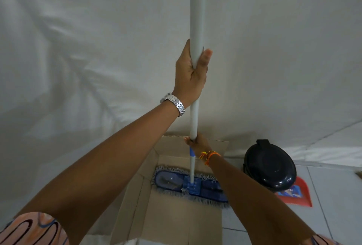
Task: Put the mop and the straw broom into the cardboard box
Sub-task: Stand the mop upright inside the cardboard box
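Head view: my left hand (191, 72) and right hand (195, 142) grip the upright grey-handled blue flat mop (193, 185), its head straight below in the open brown cardboard box (166, 219).

You hold the mop (193, 186) upright by its pale grey handle, your left hand (191, 74) wrapped round it high up, a metal watch (173, 103) on that wrist. Your right hand (196, 142), with orange threads at the wrist, grips the handle lower down. The blue fringed mop head lies flat inside the open cardboard box (172, 217). To the right of the box a black lidded bin (269, 166) stands on a tiled floor, with a red dustpan (295, 195) just beside it. White cloth hangs behind.
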Demonstrator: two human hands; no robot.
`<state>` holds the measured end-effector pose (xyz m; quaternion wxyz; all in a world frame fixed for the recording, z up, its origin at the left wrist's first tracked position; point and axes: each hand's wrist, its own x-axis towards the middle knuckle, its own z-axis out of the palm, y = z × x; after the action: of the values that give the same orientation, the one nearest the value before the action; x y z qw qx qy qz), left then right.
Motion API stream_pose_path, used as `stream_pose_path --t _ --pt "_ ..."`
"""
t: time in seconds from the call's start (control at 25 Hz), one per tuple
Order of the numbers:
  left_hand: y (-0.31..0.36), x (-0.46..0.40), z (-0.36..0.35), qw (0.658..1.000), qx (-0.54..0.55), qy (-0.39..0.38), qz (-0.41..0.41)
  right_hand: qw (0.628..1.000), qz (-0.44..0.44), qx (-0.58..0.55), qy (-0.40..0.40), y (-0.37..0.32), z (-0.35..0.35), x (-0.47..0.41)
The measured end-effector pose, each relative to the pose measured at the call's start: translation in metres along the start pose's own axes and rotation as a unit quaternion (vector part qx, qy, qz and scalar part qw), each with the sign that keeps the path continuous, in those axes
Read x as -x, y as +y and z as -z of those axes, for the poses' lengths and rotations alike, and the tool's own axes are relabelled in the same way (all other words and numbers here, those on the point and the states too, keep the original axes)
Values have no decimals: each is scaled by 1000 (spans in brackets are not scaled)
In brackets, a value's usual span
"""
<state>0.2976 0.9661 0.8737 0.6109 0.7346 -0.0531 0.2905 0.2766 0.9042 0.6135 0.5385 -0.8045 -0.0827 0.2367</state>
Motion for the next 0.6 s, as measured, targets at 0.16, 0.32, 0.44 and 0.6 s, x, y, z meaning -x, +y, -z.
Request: stream_pose_path --t 0.16,0.32,0.44,0.6 --pt "-30 -22 14 1000 0 11 -2 1000 1 3 3 3 -13 -33" --pt "-46 -48 23 1000 -6 17 -3 999 2 12 -32 -4 -13 -55" --pt "-65 -66 24 1000 -26 3 -10 1000 -15 13 -13 -3 -12 -78" --pt "-81 -88 21 998 -55 12 18 999 -44 22 12 -5 -11 -99"
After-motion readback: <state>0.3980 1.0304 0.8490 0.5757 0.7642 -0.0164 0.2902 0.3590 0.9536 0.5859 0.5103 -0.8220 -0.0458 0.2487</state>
